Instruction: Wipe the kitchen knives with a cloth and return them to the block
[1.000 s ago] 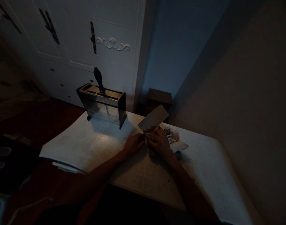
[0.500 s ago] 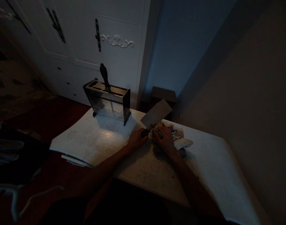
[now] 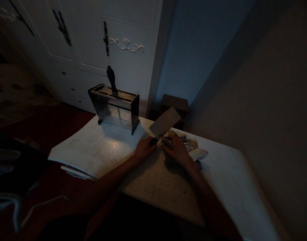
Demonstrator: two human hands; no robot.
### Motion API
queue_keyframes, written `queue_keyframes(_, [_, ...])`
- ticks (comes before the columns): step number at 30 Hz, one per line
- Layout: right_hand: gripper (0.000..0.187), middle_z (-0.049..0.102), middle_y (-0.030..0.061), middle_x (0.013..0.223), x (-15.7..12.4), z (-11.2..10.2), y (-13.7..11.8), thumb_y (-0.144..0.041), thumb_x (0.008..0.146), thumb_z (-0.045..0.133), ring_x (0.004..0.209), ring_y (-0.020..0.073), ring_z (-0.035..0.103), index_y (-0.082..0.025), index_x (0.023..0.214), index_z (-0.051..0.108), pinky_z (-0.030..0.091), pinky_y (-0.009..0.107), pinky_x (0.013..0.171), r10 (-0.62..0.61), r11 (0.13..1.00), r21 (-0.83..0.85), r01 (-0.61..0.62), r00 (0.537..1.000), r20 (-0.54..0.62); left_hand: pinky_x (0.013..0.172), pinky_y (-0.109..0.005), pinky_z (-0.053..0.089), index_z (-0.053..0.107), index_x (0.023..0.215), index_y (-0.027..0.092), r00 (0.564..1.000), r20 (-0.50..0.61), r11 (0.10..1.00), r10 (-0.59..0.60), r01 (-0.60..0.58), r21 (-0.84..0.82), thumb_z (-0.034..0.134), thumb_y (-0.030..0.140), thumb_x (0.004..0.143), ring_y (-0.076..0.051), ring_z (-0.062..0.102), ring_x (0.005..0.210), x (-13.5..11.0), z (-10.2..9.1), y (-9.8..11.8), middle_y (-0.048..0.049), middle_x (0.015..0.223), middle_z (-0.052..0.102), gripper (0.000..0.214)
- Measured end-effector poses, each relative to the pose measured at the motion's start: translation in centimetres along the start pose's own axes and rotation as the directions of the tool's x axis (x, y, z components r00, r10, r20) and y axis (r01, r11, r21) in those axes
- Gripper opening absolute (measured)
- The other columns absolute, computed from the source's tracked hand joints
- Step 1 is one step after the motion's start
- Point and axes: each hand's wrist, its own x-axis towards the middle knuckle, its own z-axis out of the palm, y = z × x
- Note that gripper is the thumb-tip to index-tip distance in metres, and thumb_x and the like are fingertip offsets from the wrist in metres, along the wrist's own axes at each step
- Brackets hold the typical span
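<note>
My left hand (image 3: 144,148) is closed round the black handle of a cleaver (image 3: 165,122), whose broad blade points up and away to the right. Bunched in my right hand (image 3: 177,149) is a patterned cloth (image 3: 167,143), held close beside the cleaver's handle end. More of the crumpled cloth, or further cloths, spreads on the table under and to the right of that hand; I cannot tell which. Left of the blade stands a knife block (image 3: 113,107) with clear sides and slots on top. One black-handled knife (image 3: 111,79) sits upright in it.
The white table (image 3: 93,144) runs from the left to the lower right. Behind it are a white wardrobe (image 3: 128,67) and a dark brown box-like piece (image 3: 175,103). A wall (image 3: 264,100) borders the right side. A dark chair-like shape stands at the left.
The cleaver's blade has shifted slightly left and down. My right hand and the cloth have come a little away from the handle, showing more of the cloth's pattern.
</note>
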Motion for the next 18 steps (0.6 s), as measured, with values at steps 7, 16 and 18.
queue_keyframes(7, [0.04,0.068,0.0147,0.109,0.1,0.6,0.4,-0.044,0.089,0.054,0.095,0.0298,0.067,-0.017,0.119,0.053,0.053,0.044,0.08,0.191,0.979,0.109,-0.172,0.96,-0.205,0.068,-0.027,0.043,0.066,0.095,0.017,1.0,0.014,0.993,0.014,-0.012,-0.121,0.058,0.032,0.081,-0.018,0.062,0.075,0.0,0.0,0.1,-0.0038,0.083,0.068,0.022])
queue_keyframes(16, [0.025,0.066,0.0103,0.11,-0.6,1.7,0.5,-0.033,0.09,0.054,0.105,0.0263,0.063,-0.024,0.113,0.057,0.053,0.041,0.087,-0.131,0.98,0.116,0.16,0.965,-0.228,0.054,-0.022,0.038,0.06,0.083,0.016,0.997,0.069,0.915,-0.02,0.046,-0.4,0.055,0.038,0.079,-0.013,0.052,0.062,0.1,0.7,0.5,0.0022,0.069,0.058,0.024])
queue_keyframes(18, [0.026,0.065,0.011,0.112,-0.7,1.9,0.4,-0.028,0.09,0.053,0.107,0.0257,0.061,-0.023,0.115,0.057,0.052,0.041,0.089,-0.225,0.961,0.112,0.253,0.95,-0.215,0.053,-0.022,0.037,0.059,0.082,0.015,0.997,0.08,0.907,0.001,0.032,-0.421,0.055,0.04,0.078,-0.012,0.05,0.06,0.0,0.7,0.6,0.0025,0.068,0.056,0.025])
